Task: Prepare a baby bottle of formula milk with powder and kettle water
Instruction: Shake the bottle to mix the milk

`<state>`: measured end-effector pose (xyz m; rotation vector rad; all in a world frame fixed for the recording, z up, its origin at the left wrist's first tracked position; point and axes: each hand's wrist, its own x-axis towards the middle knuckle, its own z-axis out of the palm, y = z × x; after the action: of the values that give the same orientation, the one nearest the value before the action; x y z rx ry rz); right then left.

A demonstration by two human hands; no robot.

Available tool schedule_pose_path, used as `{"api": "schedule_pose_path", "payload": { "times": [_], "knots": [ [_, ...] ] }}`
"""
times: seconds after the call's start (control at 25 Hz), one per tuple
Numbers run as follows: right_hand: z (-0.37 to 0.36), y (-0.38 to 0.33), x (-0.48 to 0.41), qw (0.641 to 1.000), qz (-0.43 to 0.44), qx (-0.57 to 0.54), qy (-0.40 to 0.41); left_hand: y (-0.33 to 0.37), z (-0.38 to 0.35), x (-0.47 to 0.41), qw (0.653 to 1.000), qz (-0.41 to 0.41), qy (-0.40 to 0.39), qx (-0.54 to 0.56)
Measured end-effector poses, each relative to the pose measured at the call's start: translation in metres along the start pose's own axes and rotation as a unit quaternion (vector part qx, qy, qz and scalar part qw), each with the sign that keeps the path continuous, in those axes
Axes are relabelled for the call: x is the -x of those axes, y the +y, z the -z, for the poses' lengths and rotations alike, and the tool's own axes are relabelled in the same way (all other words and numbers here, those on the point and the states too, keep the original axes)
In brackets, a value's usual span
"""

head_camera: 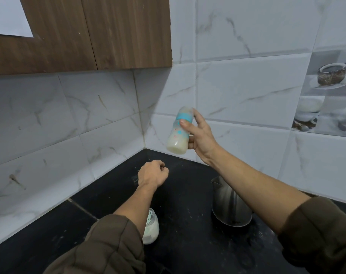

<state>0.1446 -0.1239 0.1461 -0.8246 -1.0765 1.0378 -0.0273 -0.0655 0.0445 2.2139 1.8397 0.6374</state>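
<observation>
- We see the baby bottle [179, 133] raised well clear of the black table [188, 244]. It is tilted and sits at 9 o'clock of the right hand [202, 137].
- It is a clear plastic cylinder with a blue band, and creamy milk has pooled in its lower end.
- The right fingers [185, 124] curl round its middle, thumb across the front.
- The left hand [152, 173], at 7 o'clock of the bottle, is a loose fist, seemingly holding nothing.
- A steel kettle [230, 204] stands at 5 o'clock and a white powder jar [153, 228] at 6.
</observation>
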Motion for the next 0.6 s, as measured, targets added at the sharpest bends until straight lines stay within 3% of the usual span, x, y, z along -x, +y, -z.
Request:
{"api": "schedule_pose_path", "payload": {
  "times": [0.12, 0.2, 0.32, 0.4, 0.48, 0.6],
  "knots": [
    [0.003, -0.002, -0.008, 0.976, -0.011, -0.144, 0.163, 0.0, 0.0, 0.001, 1.0, 0.004, 0.009, 0.0],
    [0.004, -0.003, -0.012, 0.959, -0.023, -0.199, 0.202, 0.0, 0.0, 0.001, 1.0, 0.007, 0.012, -0.005],
    [-0.006, -0.005, 0.004, 0.998, -0.035, -0.033, 0.041, 0.002, 0.001, -0.002, 1.0, 0.003, 0.007, -0.005],
    [-0.008, -0.005, 0.01, 0.998, -0.023, 0.042, -0.045, 0.005, 0.003, -0.003, 1.0, -0.003, 0.011, -0.006],
    [-0.008, -0.007, 0.008, 0.999, -0.007, -0.026, 0.029, 0.005, 0.005, -0.004, 1.0, -0.002, 0.018, -0.004],
    [0.003, -0.009, -0.011, 0.96, -0.006, -0.194, 0.203, 0.001, 0.003, -0.002, 1.0, 0.003, 0.019, -0.005]
  ]
}}
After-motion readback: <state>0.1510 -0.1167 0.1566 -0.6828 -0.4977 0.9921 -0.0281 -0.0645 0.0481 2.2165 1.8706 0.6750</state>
